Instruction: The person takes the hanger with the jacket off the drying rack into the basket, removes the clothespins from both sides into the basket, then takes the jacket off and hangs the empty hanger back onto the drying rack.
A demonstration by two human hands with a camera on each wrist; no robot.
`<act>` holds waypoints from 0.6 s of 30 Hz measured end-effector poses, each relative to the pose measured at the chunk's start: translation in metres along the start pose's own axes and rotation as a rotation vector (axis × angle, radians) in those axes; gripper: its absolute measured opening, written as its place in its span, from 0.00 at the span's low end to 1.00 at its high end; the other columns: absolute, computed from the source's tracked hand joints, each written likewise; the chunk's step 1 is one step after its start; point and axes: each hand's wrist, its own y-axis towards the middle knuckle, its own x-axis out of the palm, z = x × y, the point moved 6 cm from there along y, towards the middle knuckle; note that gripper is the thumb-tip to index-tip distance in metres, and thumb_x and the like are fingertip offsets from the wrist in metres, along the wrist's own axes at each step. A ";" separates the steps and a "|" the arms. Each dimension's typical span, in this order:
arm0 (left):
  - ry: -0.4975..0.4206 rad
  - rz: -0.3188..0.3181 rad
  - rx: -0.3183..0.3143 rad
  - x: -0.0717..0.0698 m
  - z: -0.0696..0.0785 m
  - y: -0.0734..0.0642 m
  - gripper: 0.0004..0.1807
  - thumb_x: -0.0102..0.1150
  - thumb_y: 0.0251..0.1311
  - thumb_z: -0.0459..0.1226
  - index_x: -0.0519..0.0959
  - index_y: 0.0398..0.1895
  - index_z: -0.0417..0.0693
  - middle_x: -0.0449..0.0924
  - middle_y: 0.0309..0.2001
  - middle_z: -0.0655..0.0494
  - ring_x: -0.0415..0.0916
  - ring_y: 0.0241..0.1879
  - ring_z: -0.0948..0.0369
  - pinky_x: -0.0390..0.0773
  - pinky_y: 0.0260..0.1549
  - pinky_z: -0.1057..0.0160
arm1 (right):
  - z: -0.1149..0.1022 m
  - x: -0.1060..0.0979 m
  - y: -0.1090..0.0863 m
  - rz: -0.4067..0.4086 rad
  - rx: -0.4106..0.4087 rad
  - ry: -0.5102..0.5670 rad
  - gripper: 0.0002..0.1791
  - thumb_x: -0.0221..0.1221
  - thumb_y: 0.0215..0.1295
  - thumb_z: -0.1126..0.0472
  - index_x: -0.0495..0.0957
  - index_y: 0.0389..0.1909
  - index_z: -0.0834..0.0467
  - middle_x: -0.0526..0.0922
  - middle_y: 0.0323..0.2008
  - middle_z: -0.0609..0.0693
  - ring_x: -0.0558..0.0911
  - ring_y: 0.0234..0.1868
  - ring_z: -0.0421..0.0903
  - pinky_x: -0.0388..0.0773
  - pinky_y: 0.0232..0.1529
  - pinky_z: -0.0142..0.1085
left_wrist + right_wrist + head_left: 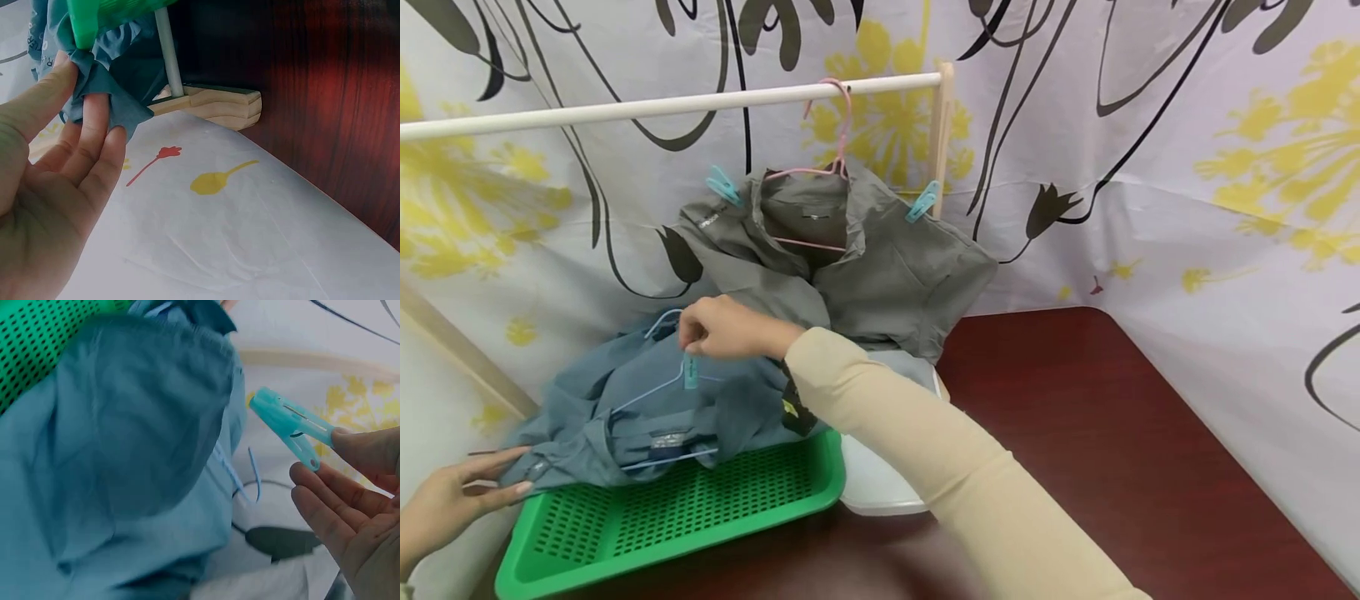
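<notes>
A blue shirt (737, 412) with a light blue hanger (647, 392) at its collar lies over the green basket (700, 546). My left hand (445, 504) pinches the shirt's shoulder end, and in the left wrist view the cloth (106, 94) bunches between thumb and fingers. Above the shirt, my right hand (726, 327) holds a turquoise clothespin (287, 422) by its handles, between thumb and fingertips. The clothespin's nose points toward the shirt in the right wrist view and stands apart from it. The hanger's hook (255, 478) sticks out from the cloth.
A grey shirt (895, 283) hangs by a pink hanger (841, 125) from a white rod (700, 102), with turquoise clothespins (922, 201) at both shoulders. A white tray-like item (880, 483) lies right of the basket on the dark red table (1075, 417). Patterned cloth stands behind.
</notes>
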 end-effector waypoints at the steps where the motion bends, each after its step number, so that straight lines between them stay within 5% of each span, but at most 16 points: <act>1: -0.006 -0.010 -0.001 -0.002 0.006 -0.001 0.38 0.65 0.52 0.44 0.64 0.63 0.34 0.61 0.51 0.30 0.69 0.41 0.44 0.76 0.32 0.52 | 0.003 -0.002 -0.003 0.007 0.005 0.004 0.08 0.54 0.65 0.65 0.79 0.41 0.62 0.78 0.36 0.45 0.75 0.37 0.36 0.69 0.38 0.21; 3: -0.017 -0.022 -0.017 -0.007 0.019 -0.003 0.37 0.65 0.52 0.43 0.64 0.61 0.31 0.61 0.51 0.28 0.70 0.40 0.46 0.74 0.33 0.45 | 0.009 -0.006 -0.008 0.025 0.012 0.017 0.07 0.54 0.65 0.66 0.79 0.39 0.62 0.78 0.35 0.46 0.75 0.36 0.37 0.69 0.37 0.22; 4: 0.002 0.001 -0.031 -0.008 0.023 -0.004 0.36 0.66 0.51 0.44 0.67 0.61 0.37 0.62 0.50 0.30 0.72 0.38 0.54 0.74 0.32 0.46 | 0.012 -0.008 -0.011 0.034 0.015 0.028 0.07 0.54 0.65 0.66 0.79 0.39 0.62 0.78 0.35 0.46 0.75 0.36 0.37 0.70 0.37 0.23; 6: 0.005 0.004 -0.041 -0.009 0.031 -0.006 0.36 0.66 0.51 0.43 0.67 0.61 0.36 0.62 0.50 0.28 0.73 0.38 0.52 0.74 0.32 0.45 | 0.018 -0.011 -0.018 0.054 0.017 0.037 0.06 0.55 0.64 0.66 0.79 0.37 0.62 0.78 0.35 0.47 0.75 0.35 0.38 0.70 0.37 0.23; 11: -0.019 0.000 -0.018 -0.008 0.027 -0.006 0.38 0.65 0.52 0.41 0.62 0.60 0.24 0.57 0.51 0.19 0.63 0.41 0.29 0.74 0.32 0.44 | 0.034 -0.017 -0.031 0.082 0.040 0.041 0.06 0.55 0.64 0.66 0.79 0.37 0.62 0.78 0.36 0.48 0.76 0.36 0.39 0.70 0.38 0.24; 15: 0.005 0.069 -0.039 -0.003 0.005 -0.003 0.40 0.65 0.53 0.38 0.57 0.67 0.65 0.59 0.53 0.20 0.65 0.41 0.30 0.77 0.23 0.53 | 0.047 -0.022 -0.040 0.083 0.078 0.012 0.06 0.55 0.64 0.66 0.79 0.38 0.62 0.79 0.36 0.49 0.76 0.37 0.40 0.71 0.39 0.24; 18: 0.005 0.061 -0.070 0.001 -0.004 0.000 0.42 0.64 0.54 0.36 0.53 0.68 0.67 0.54 0.57 0.20 0.62 0.42 0.29 0.76 0.26 0.51 | 0.054 -0.025 -0.048 0.087 0.086 0.000 0.05 0.55 0.64 0.66 0.79 0.36 0.62 0.79 0.36 0.51 0.76 0.37 0.42 0.71 0.38 0.26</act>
